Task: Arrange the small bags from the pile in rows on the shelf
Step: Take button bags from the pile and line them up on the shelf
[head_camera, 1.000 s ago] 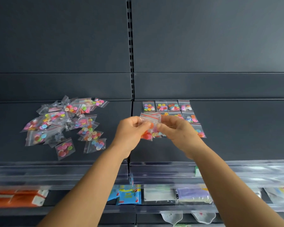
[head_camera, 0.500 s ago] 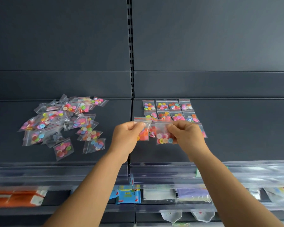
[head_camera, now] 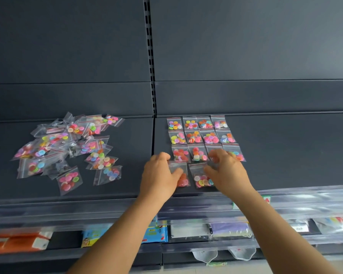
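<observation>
A loose pile of small clear bags [head_camera: 67,149] of coloured buttons lies on the left of the dark shelf [head_camera: 285,151]. To the right of the centre seam, small bags [head_camera: 200,135] lie in three neat rows. In front of them, two more bags begin a fourth row. My left hand [head_camera: 160,175] is palm down with its thumb resting on the orange-button bag [head_camera: 183,179]. My right hand [head_camera: 228,173] hovers with fingers spread at the right edge of the mixed-button bag [head_camera: 201,177]. Both bags lie flat on the shelf.
A clear plastic price rail [head_camera: 285,202] runs along the shelf's front edge. The lower shelf holds packaged goods, with orange packs [head_camera: 14,242] at the left. A slotted upright [head_camera: 151,56] divides the back panel. Bare shelf extends right of the rows.
Both hands held bags up together, separated them, then lowered them. The two bags now lie side by side on the shelf in front of the third row, and my fingers have opened.
</observation>
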A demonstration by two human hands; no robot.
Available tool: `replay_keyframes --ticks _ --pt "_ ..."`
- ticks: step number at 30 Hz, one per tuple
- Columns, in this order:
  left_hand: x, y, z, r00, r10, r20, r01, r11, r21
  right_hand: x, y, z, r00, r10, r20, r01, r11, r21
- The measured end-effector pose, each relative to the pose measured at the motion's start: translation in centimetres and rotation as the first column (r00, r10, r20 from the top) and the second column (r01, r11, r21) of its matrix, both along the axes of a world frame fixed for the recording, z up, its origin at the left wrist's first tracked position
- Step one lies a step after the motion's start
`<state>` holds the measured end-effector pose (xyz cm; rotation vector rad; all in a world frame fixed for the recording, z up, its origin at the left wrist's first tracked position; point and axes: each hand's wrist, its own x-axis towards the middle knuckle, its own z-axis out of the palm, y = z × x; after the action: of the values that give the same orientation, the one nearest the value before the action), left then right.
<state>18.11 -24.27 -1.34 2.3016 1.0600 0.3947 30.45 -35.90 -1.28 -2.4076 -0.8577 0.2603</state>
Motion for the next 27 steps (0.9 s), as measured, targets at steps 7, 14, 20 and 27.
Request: replay_keyframes --ticks 7,14,20,27 --pt "-1.3 0.1 -0.6 0.946 -0.321 -0.044 0.324 0.927 0.188 -0.2 -0.7 0.0 0.913 0.395 0.105 -0.399 0.917 0.017" --pt "-1.1 -0.6 -1.2 0.919 -0.394 -0.028 0.394 0.907 0.149 -0.1 -1.0 -0.6 0.917 0.375 0.133 -0.381 0.924 0.019" --pt "-0.5 -0.9 -1.1 0.917 -0.396 -0.044 0.397 0.903 0.165 -0.2 -0.9 -0.4 0.928 0.351 0.130 -0.357 0.934 0.027" --pt "-0.6 -1.0 -0.9 0.914 -0.398 -0.071 0.405 0.898 0.174 -0.3 -0.7 0.0 0.933 0.343 0.105 -0.340 0.939 -0.042"
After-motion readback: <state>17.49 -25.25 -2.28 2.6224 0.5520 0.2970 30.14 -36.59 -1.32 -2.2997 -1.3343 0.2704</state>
